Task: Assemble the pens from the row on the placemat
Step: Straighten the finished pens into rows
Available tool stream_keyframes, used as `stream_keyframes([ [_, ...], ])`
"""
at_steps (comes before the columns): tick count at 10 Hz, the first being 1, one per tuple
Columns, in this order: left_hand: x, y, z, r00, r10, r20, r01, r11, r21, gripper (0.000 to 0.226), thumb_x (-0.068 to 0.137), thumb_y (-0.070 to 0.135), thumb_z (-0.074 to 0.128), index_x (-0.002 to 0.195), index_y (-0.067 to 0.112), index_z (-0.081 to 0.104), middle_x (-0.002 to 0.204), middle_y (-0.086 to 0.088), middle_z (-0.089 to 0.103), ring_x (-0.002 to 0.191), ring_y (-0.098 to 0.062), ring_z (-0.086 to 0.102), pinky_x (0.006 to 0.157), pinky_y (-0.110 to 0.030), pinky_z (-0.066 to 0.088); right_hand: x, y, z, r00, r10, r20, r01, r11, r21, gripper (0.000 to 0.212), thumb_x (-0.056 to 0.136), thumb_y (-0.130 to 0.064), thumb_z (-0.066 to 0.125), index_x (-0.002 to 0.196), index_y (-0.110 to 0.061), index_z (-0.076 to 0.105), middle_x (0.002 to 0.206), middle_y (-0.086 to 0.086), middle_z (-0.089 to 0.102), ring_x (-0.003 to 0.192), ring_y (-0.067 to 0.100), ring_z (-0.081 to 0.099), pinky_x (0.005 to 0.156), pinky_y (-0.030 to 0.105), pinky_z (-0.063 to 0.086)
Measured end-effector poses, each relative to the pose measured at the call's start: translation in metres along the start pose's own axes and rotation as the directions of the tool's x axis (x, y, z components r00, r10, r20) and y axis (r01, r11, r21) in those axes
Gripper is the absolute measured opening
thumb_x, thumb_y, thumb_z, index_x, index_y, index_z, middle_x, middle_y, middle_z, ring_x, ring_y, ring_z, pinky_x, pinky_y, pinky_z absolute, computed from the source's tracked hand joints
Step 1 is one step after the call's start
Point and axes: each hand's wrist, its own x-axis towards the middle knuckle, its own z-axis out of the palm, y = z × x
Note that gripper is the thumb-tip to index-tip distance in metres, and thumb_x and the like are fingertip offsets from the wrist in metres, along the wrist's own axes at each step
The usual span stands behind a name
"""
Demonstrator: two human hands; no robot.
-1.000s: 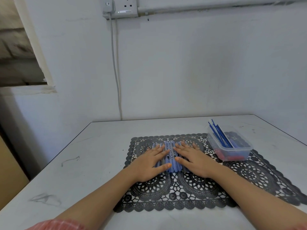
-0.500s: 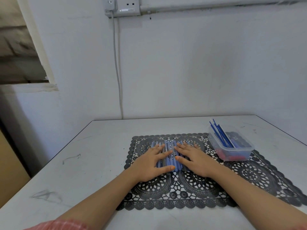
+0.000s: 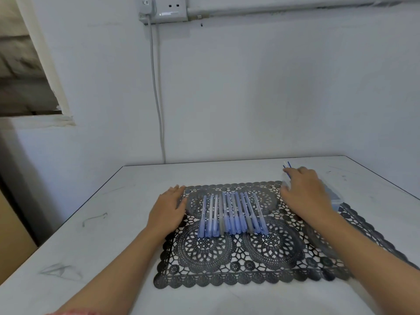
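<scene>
Pens (image 3: 231, 215) are rowed on placemat (image 3: 204, 253), long axes near-to-far. Left hand (image 3: 167, 212) is laid flat, fingers straight, empty; right hand (image 3: 304, 192) is blurred at container (image 3: 336, 199), grip cannot be told.

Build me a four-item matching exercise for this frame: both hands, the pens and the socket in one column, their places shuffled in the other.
Things:
1. left hand
2. right hand
3. row of pens
4. wall socket

Places:
A. over the clear container
B. middle of the placemat
C. high on the wall
D. at the placemat's left edge

Pairs: 1-D, 2-A, 3-B, 4-C
</scene>
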Motion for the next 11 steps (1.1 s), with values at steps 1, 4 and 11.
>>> stream_keyframes([
  [1, 0.005, -0.011, 0.006, 0.996, -0.044, 0.08, 0.035, 0.993, 0.113, 0.05, 0.101, 0.036, 0.034, 0.148, 0.02, 0.028, 0.155, -0.001, 0.024, 0.143, -0.016, 0.018, 0.117, -0.038, 0.015, 0.0, 0.018, -0.005, 0.981, 0.154, 0.118, -0.139, 0.982, -0.131, 0.048, 0.087, -0.035, 0.052, 0.127, -0.009, 0.046, 0.12, 0.013, 0.053, 0.112, 0.029, 0.044, 0.086, 0.037, 0.04],
  [4, 0.005, -0.012, 0.011, 0.989, -0.076, 0.129, 0.047, 0.975, 0.218, 0.05, 0.102, 0.039, 0.029, 0.148, 0.02, 0.03, 0.156, -0.001, 0.023, 0.143, -0.018, 0.021, 0.117, -0.038, 0.016, -0.01, 0.017, -0.002, 0.962, 0.134, 0.239, -0.119, 0.99, -0.076, 0.012, 0.084, -0.025, 0.057, 0.086, -0.014, 0.055, 0.075, 0.0, 0.057, 0.066, 0.015, 0.055, 0.057, 0.028, 0.045],
  [11, 0.005, -0.013, 0.013, 0.99, -0.067, 0.126, 0.034, 0.969, 0.244, 0.05, 0.102, 0.038, 0.028, 0.149, 0.021, 0.028, 0.156, -0.002, 0.023, 0.143, -0.018, 0.02, 0.117, -0.038, 0.015, -0.029, -0.018, 0.019, 0.926, -0.16, 0.342, 0.142, 0.987, 0.078, 0.067, 0.077, 0.01, 0.057, 0.138, -0.011, 0.038, 0.127, 0.009, 0.052, 0.115, 0.023, 0.051, 0.101, 0.037, 0.04],
])
